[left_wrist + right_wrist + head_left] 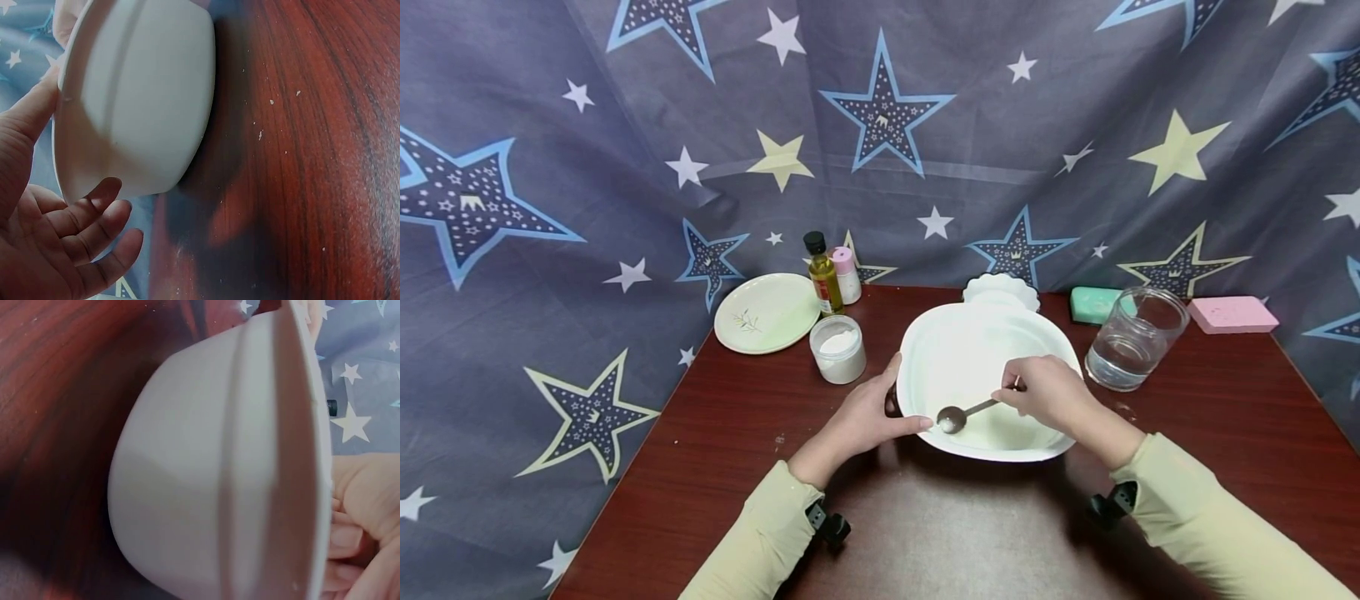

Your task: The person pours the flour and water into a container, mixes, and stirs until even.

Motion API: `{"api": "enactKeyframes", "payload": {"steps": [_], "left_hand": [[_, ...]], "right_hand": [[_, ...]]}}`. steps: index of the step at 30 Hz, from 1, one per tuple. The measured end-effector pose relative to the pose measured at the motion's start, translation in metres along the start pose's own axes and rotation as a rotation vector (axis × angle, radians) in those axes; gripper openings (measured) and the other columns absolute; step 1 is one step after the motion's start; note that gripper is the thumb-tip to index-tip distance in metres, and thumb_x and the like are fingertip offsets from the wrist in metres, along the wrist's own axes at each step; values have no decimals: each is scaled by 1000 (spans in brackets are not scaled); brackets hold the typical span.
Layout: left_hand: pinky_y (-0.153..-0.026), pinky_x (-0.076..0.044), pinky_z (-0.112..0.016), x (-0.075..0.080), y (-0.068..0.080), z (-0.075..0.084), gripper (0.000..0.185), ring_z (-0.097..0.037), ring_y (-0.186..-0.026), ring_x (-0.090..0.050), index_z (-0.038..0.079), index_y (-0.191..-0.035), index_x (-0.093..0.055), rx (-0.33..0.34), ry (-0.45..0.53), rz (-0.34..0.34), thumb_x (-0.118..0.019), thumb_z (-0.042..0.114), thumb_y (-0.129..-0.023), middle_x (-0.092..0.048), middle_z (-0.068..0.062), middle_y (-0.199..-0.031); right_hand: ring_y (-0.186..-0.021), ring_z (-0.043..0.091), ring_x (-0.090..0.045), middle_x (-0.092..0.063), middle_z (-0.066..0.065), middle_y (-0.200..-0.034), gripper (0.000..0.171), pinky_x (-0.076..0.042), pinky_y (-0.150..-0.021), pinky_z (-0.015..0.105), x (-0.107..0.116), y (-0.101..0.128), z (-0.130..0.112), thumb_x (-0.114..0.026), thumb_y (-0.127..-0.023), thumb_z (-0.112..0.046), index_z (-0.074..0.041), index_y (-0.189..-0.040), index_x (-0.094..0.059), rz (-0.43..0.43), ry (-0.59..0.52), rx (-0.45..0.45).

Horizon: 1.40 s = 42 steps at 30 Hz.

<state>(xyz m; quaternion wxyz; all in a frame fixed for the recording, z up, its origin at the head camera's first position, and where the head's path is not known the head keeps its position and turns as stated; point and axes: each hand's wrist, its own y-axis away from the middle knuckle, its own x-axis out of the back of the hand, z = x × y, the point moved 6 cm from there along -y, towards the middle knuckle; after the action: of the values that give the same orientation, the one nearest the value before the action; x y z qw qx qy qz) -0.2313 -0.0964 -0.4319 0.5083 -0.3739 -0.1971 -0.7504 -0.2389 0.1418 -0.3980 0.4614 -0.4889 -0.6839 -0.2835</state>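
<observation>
A large white bowl [977, 354] stands on the dark red table [737, 433], a little whitish content on its floor. My left hand [859, 422] holds its left rim, with the thumb lying over the edge and the fingers curled beside the outer wall [137, 94]. My right hand [1047, 392] is over the bowl's right side and pinches the handle of a metal spoon [964, 413]. The spoon's scoop carries some white powder low inside the bowl, near my left thumb. The right wrist view shows the bowl's outer wall [206, 487] and part of that hand [365, 506].
Left of the bowl is an open jar of white powder [838, 348], with a green plate [766, 312], an oil bottle [823, 275] and a pink-capped bottle [847, 275] behind. A glass jar of water [1131, 337], a green sponge [1092, 304] and a pink sponge [1231, 314] stand right.
</observation>
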Motion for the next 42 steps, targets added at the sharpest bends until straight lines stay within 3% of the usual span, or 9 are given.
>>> {"api": "enactKeyframes", "payload": {"steps": [10,17,28,34,38,42], "left_hand": [[-75,-43,-30,1,0,1,108,-16,-82,-52,5,-155,-21,4,-4,-1,-79,50,-76,-55,-2,-89],[-73,-43,-29,1,0,1,108,-16,-81,-51,5,-155,-20,8,-1,-7,-79,50,-76,-54,-2,-88],[-72,-43,-29,0,0,0,108,-16,-81,-52,5,-155,-21,13,-3,-14,-79,50,-76,-54,-2,-87],[-71,-43,-29,-1,0,0,109,-16,-80,-51,5,-155,-20,15,-3,-15,-78,52,-76,-54,-2,-88],[-72,-43,-29,0,0,0,109,-16,-81,-51,6,-156,-20,14,-3,-15,-79,52,-76,-54,-2,-88],[-72,-43,-29,0,0,0,109,-16,-81,-51,6,-156,-20,13,-1,-14,-78,52,-76,-54,-2,-89]], "right_hand": [[-54,11,-53,-57,-10,-55,16,-38,-52,31,-1,-9,3,-76,-84,-21,-16,-73,-66,121,14,-50],[-53,14,-52,-56,-8,-54,15,-37,-49,33,3,-11,10,-74,-87,-23,-15,-75,-68,162,54,-121],[-57,28,-55,-59,-1,-58,13,-37,-49,39,18,-7,26,-73,-84,-20,-13,-74,-68,244,114,-178],[-60,32,-57,-64,6,-66,12,-38,-49,42,28,0,38,-72,-86,-22,-11,-79,-71,229,106,-223],[-67,35,-60,-68,9,-73,12,-41,-52,45,35,6,43,-70,-88,-20,-9,-83,-73,237,107,-204],[-63,28,-56,-65,5,-69,13,-39,-54,40,41,11,47,-70,-89,-18,-6,-87,-73,216,81,-179]]}}
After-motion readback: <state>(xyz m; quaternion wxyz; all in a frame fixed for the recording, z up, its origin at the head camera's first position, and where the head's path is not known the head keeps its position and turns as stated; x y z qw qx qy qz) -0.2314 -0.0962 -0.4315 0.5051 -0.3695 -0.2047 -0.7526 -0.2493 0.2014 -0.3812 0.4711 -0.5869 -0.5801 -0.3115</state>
